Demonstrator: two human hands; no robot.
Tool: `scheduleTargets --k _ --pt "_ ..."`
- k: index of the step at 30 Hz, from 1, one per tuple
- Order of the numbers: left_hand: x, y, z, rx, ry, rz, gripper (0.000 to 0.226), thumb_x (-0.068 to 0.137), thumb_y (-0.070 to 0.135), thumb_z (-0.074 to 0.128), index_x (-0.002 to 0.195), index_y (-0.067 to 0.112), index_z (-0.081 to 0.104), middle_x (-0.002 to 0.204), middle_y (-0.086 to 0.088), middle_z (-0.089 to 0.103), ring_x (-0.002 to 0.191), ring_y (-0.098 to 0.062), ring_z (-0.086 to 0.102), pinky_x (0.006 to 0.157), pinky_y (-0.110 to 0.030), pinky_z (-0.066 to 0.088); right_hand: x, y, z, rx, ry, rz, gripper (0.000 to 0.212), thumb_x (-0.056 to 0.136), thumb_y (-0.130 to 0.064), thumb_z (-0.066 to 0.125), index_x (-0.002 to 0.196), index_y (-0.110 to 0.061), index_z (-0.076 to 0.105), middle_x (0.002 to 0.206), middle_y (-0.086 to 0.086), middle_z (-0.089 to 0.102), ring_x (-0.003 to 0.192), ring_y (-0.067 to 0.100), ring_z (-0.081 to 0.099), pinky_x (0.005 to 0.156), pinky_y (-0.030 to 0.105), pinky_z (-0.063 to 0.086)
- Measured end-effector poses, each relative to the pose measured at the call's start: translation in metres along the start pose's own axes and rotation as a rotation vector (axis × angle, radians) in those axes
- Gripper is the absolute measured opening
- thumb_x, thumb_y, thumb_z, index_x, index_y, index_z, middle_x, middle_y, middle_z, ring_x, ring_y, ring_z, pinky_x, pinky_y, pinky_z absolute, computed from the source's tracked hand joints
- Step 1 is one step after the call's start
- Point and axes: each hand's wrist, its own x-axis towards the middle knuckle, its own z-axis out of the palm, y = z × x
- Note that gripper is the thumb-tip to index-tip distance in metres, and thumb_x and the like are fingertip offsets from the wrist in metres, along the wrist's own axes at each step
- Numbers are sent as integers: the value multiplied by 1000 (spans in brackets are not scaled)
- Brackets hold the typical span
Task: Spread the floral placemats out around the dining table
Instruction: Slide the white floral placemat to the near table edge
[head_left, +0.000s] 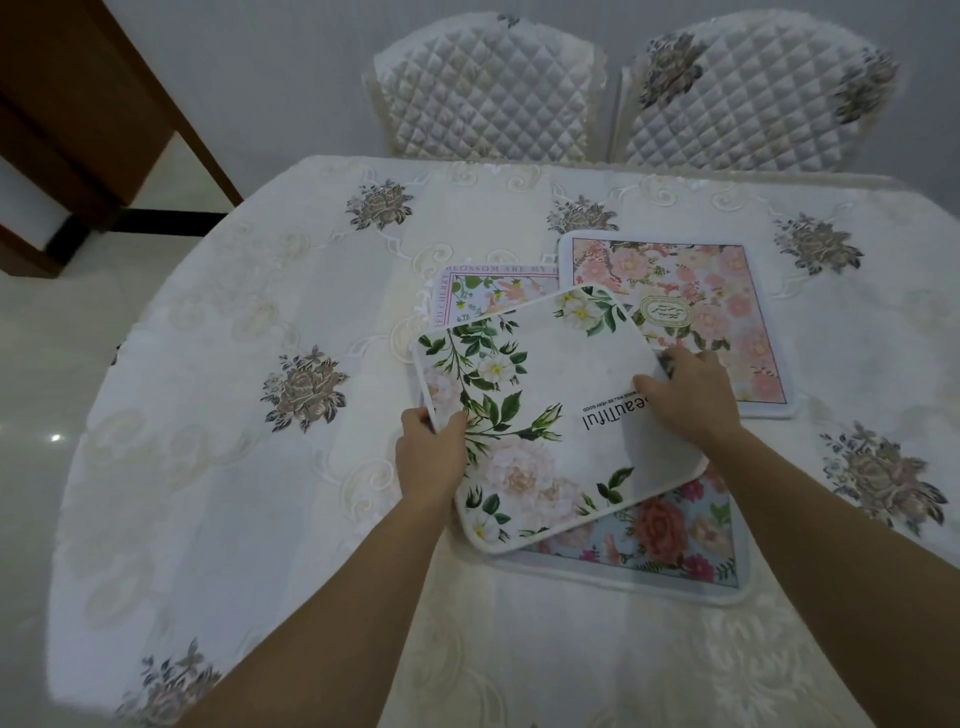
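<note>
A white placemat with green leaves and pale roses (540, 410) is tilted and lifted over the middle of the table. My left hand (431, 452) grips its left edge and my right hand (685, 400) holds its right edge. Under it lies a blue placemat with red and pink flowers (680, 535), partly covered. Behind it, a placemat with a pink lettered border (493, 291) shows only its upper part. A pink-blossom placemat (717, 312) lies flat to the right, near the far side.
The dining table wears a cream embroidered tablecloth (260, 467) with grey-brown flower motifs. Two quilted chairs (488, 88) (748, 93) stand at the far side. Dark wooden furniture (78, 114) is at the upper left, above a glossy floor.
</note>
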Motion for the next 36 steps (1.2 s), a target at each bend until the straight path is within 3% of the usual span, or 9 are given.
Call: scheduleTargets --k 3,7,13,17,22,26,30,32,36 --pt "1 -3 3 93 34 89 17 94 29 53 103 15 50 104 -10 53 89 -26 54 76 -37 43 5 -1 -2 82 -35 -7 53 85 -43 59 129 -13 52 119 18 58 108 38 55 90 48 49" --pt "-4 -4 2 135 98 105 18 98 26 50 103 9 51 110 -8 34 82 -23 43 77 -31 34 -3 -5 -3 202 -77 -1 31 96 -31 52 116 -7 54 105 14 65 87 31 61 74 39 49" --pt "-8 -6 -15 46 111 218 19 99 28 48 94 9 50 76 -2 51 69 -21 47 66 -36 38 -37 -9 -3 263 -111 -47 24 100 -31 47 110 -10 50 96 8 62 80 26 60 73 40 50" --pt "-17 -3 -35 30 96 262 19 99 30 50 95 11 53 77 -1 53 69 -19 49 68 -37 41 -74 -8 -3 389 -66 -19 21 99 -30 48 109 -11 51 97 4 61 86 23 59 73 37 46" --pt "-37 -4 -71 26 69 296 18 98 31 53 96 13 57 84 -4 61 76 -21 57 70 -37 47 -124 -10 -9 491 -28 -29 17 99 -25 49 101 -8 51 88 4 57 80 12 53 64 21 34" --pt "-45 -12 -107 15 65 281 22 97 32 54 99 10 56 88 -10 60 74 -22 53 65 -34 43 -157 -23 6 599 -33 -26 20 99 -28 50 106 -10 53 101 8 61 93 26 59 76 37 45" --pt "-38 -24 -145 41 36 292 27 97 33 53 99 6 55 87 -13 57 71 -23 47 64 -36 38 -192 -46 26 609 -1 -13 18 99 -26 51 105 -10 53 95 4 60 88 24 57 71 34 40" --pt "-30 -31 -162 42 11 299 29 97 34 54 101 5 56 90 -15 58 74 -23 48 68 -37 40 -204 -56 37 585 27 8 20 97 -28 52 103 -9 55 96 6 62 88 26 59 74 38 46" --pt "-12 -38 -187 30 -67 334 24 97 32 55 96 9 57 85 -7 57 76 -22 50 71 -38 42 -226 -73 58 549 68 52 23 97 -27 52 103 -6 59 95 9 64 87 28 61 70 36 45"
